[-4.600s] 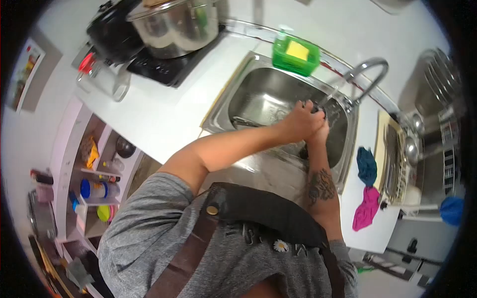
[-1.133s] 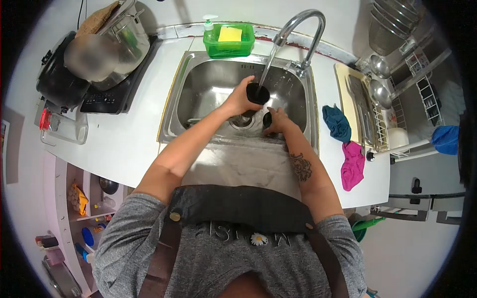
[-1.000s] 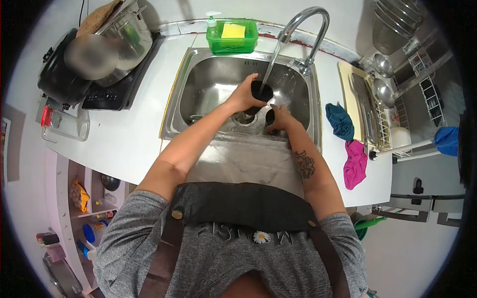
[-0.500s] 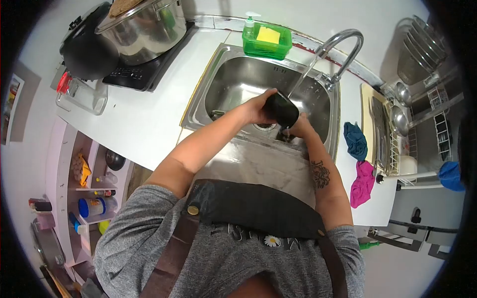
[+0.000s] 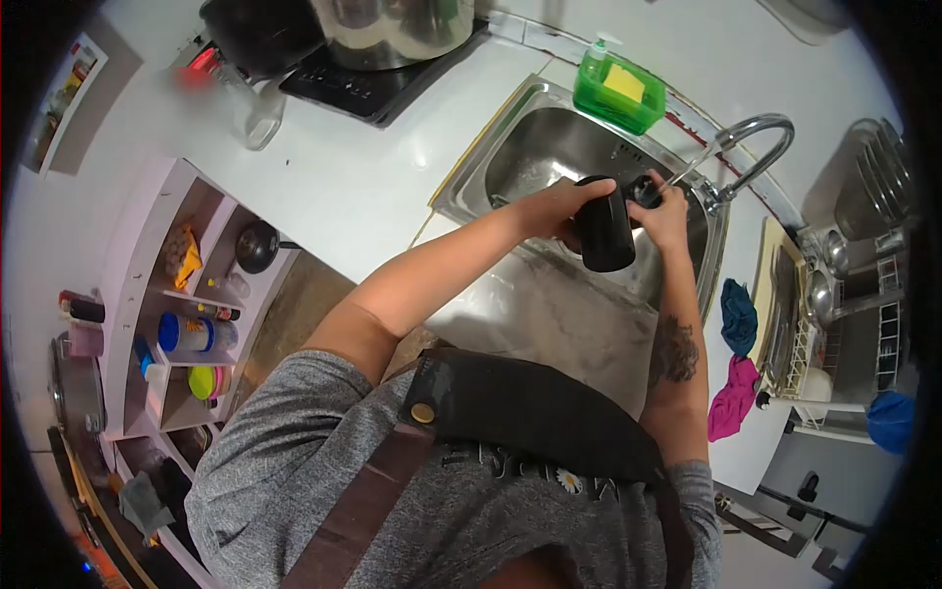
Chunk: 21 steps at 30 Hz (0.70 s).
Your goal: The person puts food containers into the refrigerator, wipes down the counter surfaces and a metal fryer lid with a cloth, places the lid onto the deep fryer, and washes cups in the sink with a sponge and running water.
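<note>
My left hand (image 5: 564, 209) is closed around a black cylindrical container (image 5: 604, 234), tilted over the front part of the steel sink (image 5: 471, 167). To its right, my right hand (image 5: 667, 218) grips a smaller black piece (image 5: 644, 189) beside the thin stream of water from the curved chrome faucet (image 5: 760, 128). The two black things are close together; whether they touch is hard to tell. Behind the sink stands a green caddy (image 5: 618, 101) with a yellow sponge (image 5: 625, 84) and a pump bottle.
A steel pot (image 5: 397, 29) stands on a black induction cooker (image 5: 368, 83) at the back left, near a glass container (image 5: 257, 113). Teal (image 5: 738, 316) and pink (image 5: 733, 398) cloths lie right of the sink. Farther right is a dish rack (image 5: 812, 378).
The black container has been lifted out of the water stream and turned, its side now showing. My right hand has risen with the smaller piece to the stream. The view has rotated.
</note>
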{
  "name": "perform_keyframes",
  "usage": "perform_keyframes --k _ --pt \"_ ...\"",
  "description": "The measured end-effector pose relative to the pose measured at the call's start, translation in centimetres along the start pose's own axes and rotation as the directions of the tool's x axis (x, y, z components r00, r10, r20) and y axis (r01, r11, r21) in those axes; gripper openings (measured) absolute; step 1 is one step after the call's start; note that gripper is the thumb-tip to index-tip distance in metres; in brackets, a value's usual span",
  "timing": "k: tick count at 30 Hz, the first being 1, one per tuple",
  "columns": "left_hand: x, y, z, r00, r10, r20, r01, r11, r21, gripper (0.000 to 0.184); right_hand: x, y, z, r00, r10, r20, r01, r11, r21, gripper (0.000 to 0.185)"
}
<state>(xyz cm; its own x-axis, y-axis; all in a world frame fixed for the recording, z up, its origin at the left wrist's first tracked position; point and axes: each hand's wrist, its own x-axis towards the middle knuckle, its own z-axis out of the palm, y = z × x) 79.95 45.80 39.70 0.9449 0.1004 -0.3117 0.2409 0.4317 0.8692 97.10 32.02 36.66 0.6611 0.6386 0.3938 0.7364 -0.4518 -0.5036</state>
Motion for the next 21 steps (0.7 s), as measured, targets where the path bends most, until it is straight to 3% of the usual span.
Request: perform_keyframes --k 1,2,3,4,5,6,7,8,9,11,14,18,20,21 --pt "-0.4 0.0 0.0 1.0 0.003 -0.002 -0.003 1.0 -0.001 0.062 0.4 0.3 -0.3 0.997 0.075 -0.005 -0.075 0.995 0.063 0.064" --pt "-0.8 0.0 0.1 0.992 0.058 -0.114 -0.046 0.994 0.102 0.07 0.8 1.7 0.7 0.986 0.169 -0.011 -0.154 0.924 0.35 0.052" --pt "-1.0 -0.1 0.3 0.97 0.117 -0.214 -0.073 0.976 0.206 0.079 0.8 3.3 1.6 0.985 0.17 -0.015 -0.155 0.926 0.343 0.052" --pt "-1.1 -0.3 0.3 0.973 0.117 -0.2 -0.075 0.976 0.207 0.079 0.6 3.9 1.6 0.878 0.425 0.22 -0.451 0.582 0.677 0.047" --pt "-1.2 -0.7 0.1 0.948 0.2 -0.249 -0.101 0.928 0.359 0.086 0.1 3.6 1.9 0.813 0.439 0.382 -0.53 0.287 0.798 0.047" --pt "-1.1 -1.2 0.0 0.916 0.289 -0.279 -0.117 0.856 0.503 0.093 -0.4 3.5 2.3 0.72 0.439 0.537 -0.563 -0.084 0.822 0.048" --pt "-1.0 -1.5 -0.1 0.922 0.288 -0.258 -0.125 0.854 0.505 0.093 -0.8 3.2 2.7 0.607 0.426 0.671 -0.538 -0.401 0.741 0.05" --pt "-0.9 -1.8 -0.2 0.919 0.31 -0.243 -0.132 0.824 0.551 0.09 -1.3 3.1 3.6 0.604 0.345 0.718 -0.48 -0.562 0.673 0.05" --pt "-1.0 -2.0 -0.3 0.915 0.331 -0.229 -0.137 0.792 0.595 0.087 -1.6 3.1 4.8 0.621 0.369 0.691 -0.374 -0.635 0.675 0.051" --pt "-1.9 -1.2 0.2 0.895 0.391 -0.215 -0.149 0.716 0.682 0.089 -1.6 2.9 6.5 0.597 0.495 0.631 -0.306 -0.586 0.75 0.048" --pt "-4.2 0.8 1.7 0.909 0.335 -0.25 -0.036 0.659 0.751 0.09 -1.5 3.6 7.5 0.617 0.404 0.675 -0.277 -0.691 0.668 0.046" --pt "-5.0 1.3 1.9 0.912 0.355 -0.208 -0.067 0.628 0.775 0.094 -1.1 2.1 6.1 0.616 0.479 0.626 -0.284 -0.606 0.743 0.046" --pt "-5.0 1.1 1.6 0.897 0.4 -0.186 -0.104 0.601 0.792 0.095 -0.3 1.8 5.7 0.719 0.42 0.554 -0.472 -0.29 0.832 0.049" --pt "-5.0 1.1 1.6 0.896 0.402 -0.188 -0.103 0.602 0.792 0.095 -0.2 1.5 5.6 0.719 0.418 0.555 -0.473 -0.289 0.832 0.049"
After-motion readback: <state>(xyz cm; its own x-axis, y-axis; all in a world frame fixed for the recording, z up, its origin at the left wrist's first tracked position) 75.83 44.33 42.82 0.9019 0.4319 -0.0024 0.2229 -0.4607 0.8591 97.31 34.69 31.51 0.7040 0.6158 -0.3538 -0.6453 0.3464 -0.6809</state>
